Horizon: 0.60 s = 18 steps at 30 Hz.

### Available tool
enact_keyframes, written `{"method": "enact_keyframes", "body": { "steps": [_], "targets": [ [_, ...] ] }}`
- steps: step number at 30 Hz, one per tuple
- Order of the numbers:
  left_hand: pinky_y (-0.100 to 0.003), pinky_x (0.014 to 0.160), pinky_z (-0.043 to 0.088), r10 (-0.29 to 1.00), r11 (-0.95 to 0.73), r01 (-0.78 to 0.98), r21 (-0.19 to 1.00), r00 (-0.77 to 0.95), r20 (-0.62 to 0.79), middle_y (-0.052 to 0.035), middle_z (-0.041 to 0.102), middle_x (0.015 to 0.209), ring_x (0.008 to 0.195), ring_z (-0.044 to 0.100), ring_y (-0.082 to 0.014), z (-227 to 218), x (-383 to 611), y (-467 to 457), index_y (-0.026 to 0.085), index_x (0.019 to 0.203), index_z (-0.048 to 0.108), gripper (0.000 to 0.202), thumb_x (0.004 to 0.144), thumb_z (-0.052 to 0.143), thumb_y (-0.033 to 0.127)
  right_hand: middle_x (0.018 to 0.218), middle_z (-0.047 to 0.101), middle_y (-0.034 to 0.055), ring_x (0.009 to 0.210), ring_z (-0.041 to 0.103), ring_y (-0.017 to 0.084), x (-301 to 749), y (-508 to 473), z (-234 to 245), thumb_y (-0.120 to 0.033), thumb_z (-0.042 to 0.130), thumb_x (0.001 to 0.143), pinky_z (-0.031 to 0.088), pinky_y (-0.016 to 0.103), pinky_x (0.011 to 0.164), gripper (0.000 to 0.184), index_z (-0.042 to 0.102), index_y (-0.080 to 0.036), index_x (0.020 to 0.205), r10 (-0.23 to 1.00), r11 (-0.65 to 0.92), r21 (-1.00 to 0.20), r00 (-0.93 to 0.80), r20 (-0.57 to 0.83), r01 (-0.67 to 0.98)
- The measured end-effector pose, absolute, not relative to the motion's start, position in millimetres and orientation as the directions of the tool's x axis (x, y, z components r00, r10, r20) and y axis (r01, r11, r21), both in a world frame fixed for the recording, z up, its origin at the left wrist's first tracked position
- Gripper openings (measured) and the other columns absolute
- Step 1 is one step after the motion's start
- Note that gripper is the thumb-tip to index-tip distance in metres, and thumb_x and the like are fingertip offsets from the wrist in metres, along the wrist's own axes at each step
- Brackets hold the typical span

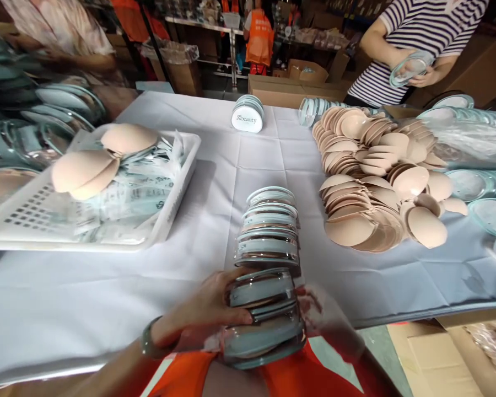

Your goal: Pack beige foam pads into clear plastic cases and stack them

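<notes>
Clear round plastic cases [268,264], each with a beige pad inside, lie on their edges in a long row that runs from the middle of the table toward our body, and we hold the near end of that row at the table's front edge. Under everything we see the white cloth-covered table [215,182], creased in squares. On its right side spreads a wide heap of loose beige round pads [367,176], well apart from our row. On the left sits a white slotted plastic basket [177,187] with two beige pads resting on clear packets inside it. Beyond the heap a person in a striped shirt [421,33] holds a clear case in both hands. A small white round case with printed lettering [247,114] stands alone at the far side of the cloth. Our left hand [202,314] presses flat against the left side of the nearest cases, fingers together and stretched along them. Our right hand [326,317] is blurred on the right side of the row; it touches the cases, but we cannot tell how its fingers lie.
</notes>
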State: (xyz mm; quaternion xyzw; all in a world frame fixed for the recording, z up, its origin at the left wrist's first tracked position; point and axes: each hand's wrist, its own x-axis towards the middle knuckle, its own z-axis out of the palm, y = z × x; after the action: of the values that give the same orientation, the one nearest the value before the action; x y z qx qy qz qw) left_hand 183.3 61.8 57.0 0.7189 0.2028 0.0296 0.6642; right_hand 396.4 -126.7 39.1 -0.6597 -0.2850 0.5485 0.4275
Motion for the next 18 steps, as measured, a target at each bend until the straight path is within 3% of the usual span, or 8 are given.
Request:
{"method": "enact_keyframes", "body": {
  "steps": [3, 5, 8, 11, 15, 18],
  "targets": [
    [-0.038, 0.088, 0.058, 0.363, -0.073, 0.315, 0.946, 0.892, -0.269, -0.0083, 0.077, 0.117, 0.102, 0.071, -0.0317, 53, 184, 57, 0.019, 0.133, 0.064, 0.079, 0.066, 0.083, 0.057, 0.087, 0.067, 0.0066, 0.079, 0.062, 0.020, 396, -156, 22, -0.065, 0.073, 0.071, 0.052, 0.034, 0.073, 0.050, 0.060, -0.021, 0.091, 0.803, -0.461, -0.855, 0.298, -0.516, -0.238],
    [-0.039, 0.090, 0.057, 0.353, -0.092, 0.319, 0.943, 0.896, -0.269, -0.0083, 0.077, 0.118, 0.105, 0.071, -0.0325, 51, 185, 57, 0.019, 0.132, 0.065, 0.080, 0.064, 0.085, 0.057, 0.077, 0.062, 0.0033, 0.069, 0.057, 0.017, 390, -164, 15, -0.059, 0.070, 0.073, 0.048, 0.030, 0.064, 0.043, 0.057, -0.021, 0.085, 0.756, -0.527, -0.808, 0.289, -0.587, -0.263],
    [-0.039, 0.091, 0.057, 0.345, -0.096, 0.337, 0.937, 0.894, -0.286, -0.0065, 0.078, 0.116, 0.106, 0.070, -0.0335, 51, 186, 56, 0.022, 0.130, 0.065, 0.086, 0.056, 0.089, 0.058, 0.066, 0.054, -0.0011, 0.056, 0.046, 0.011, 388, -165, 16, -0.051, 0.065, 0.073, 0.036, 0.025, 0.053, 0.035, 0.054, -0.020, 0.081, 0.691, -0.655, -0.731, 0.239, -0.682, -0.190],
    [-0.038, 0.088, 0.057, 0.349, -0.111, 0.352, 0.929, 0.889, -0.295, -0.0061, 0.078, 0.114, 0.101, 0.071, -0.0318, 52, 186, 55, 0.022, 0.130, 0.065, 0.084, 0.058, 0.088, 0.059, 0.060, 0.046, -0.0018, 0.055, 0.038, 0.009, 396, -155, 33, -0.046, 0.058, 0.075, 0.030, 0.025, 0.053, 0.030, 0.047, -0.019, 0.067, 0.692, -0.710, -0.702, 0.136, -0.709, -0.045],
    [-0.035, 0.085, 0.057, 0.329, -0.135, 0.345, 0.929, 0.900, -0.287, -0.0047, 0.078, 0.112, 0.098, 0.071, -0.0299, 57, 186, 56, 0.023, 0.127, 0.065, 0.074, 0.065, 0.084, 0.058, 0.064, 0.048, -0.0004, 0.064, 0.039, 0.012, 408, -130, 76, -0.042, 0.059, 0.078, 0.042, 0.029, 0.069, 0.029, 0.051, -0.019, 0.061, 0.806, -0.573, -0.818, -0.142, -0.574, 0.052],
    [-0.034, 0.078, 0.056, 0.313, -0.175, 0.347, 0.921, 0.907, -0.282, -0.0040, 0.078, 0.104, 0.090, 0.071, -0.0284, 61, 189, 58, 0.023, 0.125, 0.065, 0.071, 0.067, 0.082, 0.061, 0.057, 0.039, -0.0013, 0.058, 0.035, 0.012, 403, -116, 105, -0.053, 0.051, 0.088, 0.042, 0.029, 0.064, 0.045, 0.046, -0.021, 0.057, 0.862, -0.443, -0.891, -0.226, -0.454, 0.102]
  ]
}}
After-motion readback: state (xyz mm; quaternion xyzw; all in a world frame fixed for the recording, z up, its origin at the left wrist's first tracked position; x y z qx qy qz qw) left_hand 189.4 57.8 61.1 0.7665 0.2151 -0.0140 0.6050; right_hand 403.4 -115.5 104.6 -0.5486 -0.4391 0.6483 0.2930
